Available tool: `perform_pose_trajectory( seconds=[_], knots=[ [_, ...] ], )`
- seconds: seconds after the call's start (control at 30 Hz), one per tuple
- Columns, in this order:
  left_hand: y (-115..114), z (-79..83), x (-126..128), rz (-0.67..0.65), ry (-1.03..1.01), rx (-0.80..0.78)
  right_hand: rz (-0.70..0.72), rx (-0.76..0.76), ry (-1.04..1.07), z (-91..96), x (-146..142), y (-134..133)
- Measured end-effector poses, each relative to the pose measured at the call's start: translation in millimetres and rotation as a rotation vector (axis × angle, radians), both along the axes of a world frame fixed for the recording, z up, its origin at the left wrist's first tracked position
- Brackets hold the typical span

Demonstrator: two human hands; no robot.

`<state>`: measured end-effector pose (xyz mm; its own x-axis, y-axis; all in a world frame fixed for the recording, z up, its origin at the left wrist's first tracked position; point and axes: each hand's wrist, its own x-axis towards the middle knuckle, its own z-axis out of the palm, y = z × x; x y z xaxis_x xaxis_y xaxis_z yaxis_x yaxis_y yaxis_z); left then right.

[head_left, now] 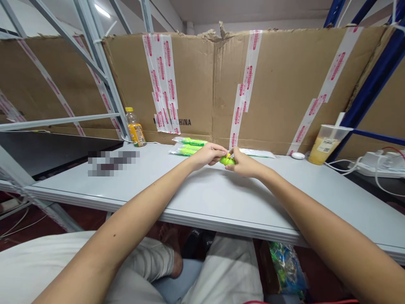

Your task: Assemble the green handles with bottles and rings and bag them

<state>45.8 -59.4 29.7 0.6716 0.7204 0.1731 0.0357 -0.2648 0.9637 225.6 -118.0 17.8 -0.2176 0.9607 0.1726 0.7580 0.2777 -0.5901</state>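
Both my arms reach out over the pale grey table (202,198). My left hand (207,154) and my right hand (243,164) meet at the table's far middle, fingers pinched together on a small bright green object (227,160) with a bit of yellow on it. Just behind my left hand lie two clear packets with green contents (186,145). Another clear packet (257,153) lies behind my right hand. What exactly the green object is I cannot make out.
A small orange drink bottle (135,129) stands at the back left. A plastic cup with yellow drink (325,143) and a white round item (298,156) sit at the back right, beside a white power strip with cables (378,164). Taped cardboard (221,84) walls the back. A bag (286,266) lies below.
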Motion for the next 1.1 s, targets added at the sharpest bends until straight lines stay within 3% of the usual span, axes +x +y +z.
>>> perform_pose_trajectory(
  seconds=[0.1, 0.23, 0.53, 0.77, 1.0, 1.1],
  knots=[
    [5, -0.5, -4, 0.011, 0.047, 0.043, 0.135, 0.122, -0.044, -2.2, 4, -1],
    [7, 2.2, -11, 0.013, 0.082, 0.114, 0.216, 0.151, 0.022, -0.9, 6, -6],
    [5, 4.7, -15, -0.023, 0.010, 0.120, 0.312, -0.124, 0.701, -3.4, 0, -7],
    [9, 1.5, -18, -0.058, -0.039, 0.126, 0.260, -0.197, 0.969, 0.0, 1, -6],
    [4, 0.7, -11, 0.102, 0.054, 0.340, 0.135, -0.178, 0.980, 0.0, 1, -3],
    [3, -1.9, -5, 0.184, 0.047, 0.381, 0.144, -0.155, 0.964, -0.8, 4, -1]
  ],
)
